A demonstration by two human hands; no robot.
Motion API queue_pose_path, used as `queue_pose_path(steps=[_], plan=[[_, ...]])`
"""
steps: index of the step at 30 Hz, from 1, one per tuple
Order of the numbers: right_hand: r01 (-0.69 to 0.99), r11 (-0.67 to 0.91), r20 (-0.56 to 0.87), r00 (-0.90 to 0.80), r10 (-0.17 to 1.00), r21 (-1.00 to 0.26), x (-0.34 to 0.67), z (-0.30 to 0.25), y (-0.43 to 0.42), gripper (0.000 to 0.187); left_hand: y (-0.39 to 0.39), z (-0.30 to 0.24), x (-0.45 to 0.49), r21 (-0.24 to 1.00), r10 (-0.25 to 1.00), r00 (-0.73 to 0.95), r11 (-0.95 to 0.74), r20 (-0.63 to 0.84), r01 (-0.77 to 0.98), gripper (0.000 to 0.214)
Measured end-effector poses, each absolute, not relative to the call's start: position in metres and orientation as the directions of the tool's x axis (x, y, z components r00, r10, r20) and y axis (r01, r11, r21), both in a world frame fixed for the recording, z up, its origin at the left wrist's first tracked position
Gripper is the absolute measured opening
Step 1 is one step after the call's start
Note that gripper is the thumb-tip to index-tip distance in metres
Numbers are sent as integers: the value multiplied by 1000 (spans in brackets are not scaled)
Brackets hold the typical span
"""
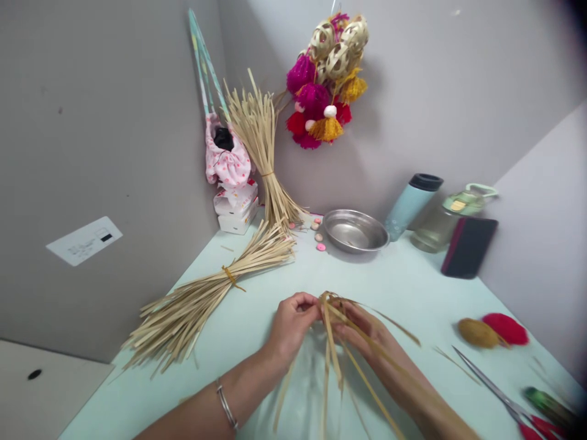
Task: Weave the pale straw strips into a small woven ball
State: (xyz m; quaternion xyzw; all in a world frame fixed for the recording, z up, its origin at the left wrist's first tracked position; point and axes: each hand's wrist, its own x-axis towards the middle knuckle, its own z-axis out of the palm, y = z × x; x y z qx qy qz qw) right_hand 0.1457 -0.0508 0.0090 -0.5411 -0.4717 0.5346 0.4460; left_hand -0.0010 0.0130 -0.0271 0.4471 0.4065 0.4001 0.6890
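Observation:
Both my hands meet above the pale green table (pixel 403 287), working a cluster of thin tan straw strips (pixel 332 354). My left hand (pixel 293 324), with a silver bracelet on its wrist, pinches the strips at their bent top. My right hand (pixel 362 333) has its fingers curled round the same strips from the other side. Long loose ends of the strips trail down toward me and out to the right.
A tied bundle of straw (pixel 206 299) lies at left; another (pixel 261 146) leans in the corner beside white boxes (pixel 236 211). A metal bowl (pixel 355 231), small beads (pixel 320 242), a teal flask (pixel 410 205), a glass bottle (pixel 443 220) and a dark case (pixel 468 247) stand behind. Pom-poms (pixel 493 330) and scissors (pixel 499 391) lie right; woven balls with tassels (pixel 328 79) hang on the wall.

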Motion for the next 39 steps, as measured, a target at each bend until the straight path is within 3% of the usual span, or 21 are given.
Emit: queue_pose_path(steps=[4, 6, 10, 14, 23, 39], plan=[[53, -155, -160, -113, 981, -987, 165, 2, -45, 74, 14, -23, -2, 917, 890, 376, 348, -257, -197, 27], [96, -137, -151, -164, 975, -986, 168, 0, -42, 82, 13, -21, -1, 905, 876, 395, 376, -277, -200, 28], [159, -95, -131, -234, 963, -983, 167, 2, -37, 62, 9, -21, 2, 898, 861, 419, 395, -289, -192, 24], [87, -79, -98, -247, 964, -993, 170, -5, -35, 42, 6, -29, 6, 909, 878, 407, 359, -252, -213, 21], [83, -106, -121, -195, 973, -991, 179, -10, -38, 42, 5, -35, 4, 972, 900, 399, 224, -178, -72, 8], [107, -183, -205, -258, 944, -977, 181, 3, -47, 39, 12, -26, -5, 932, 875, 445, 304, -190, -199, 23]])
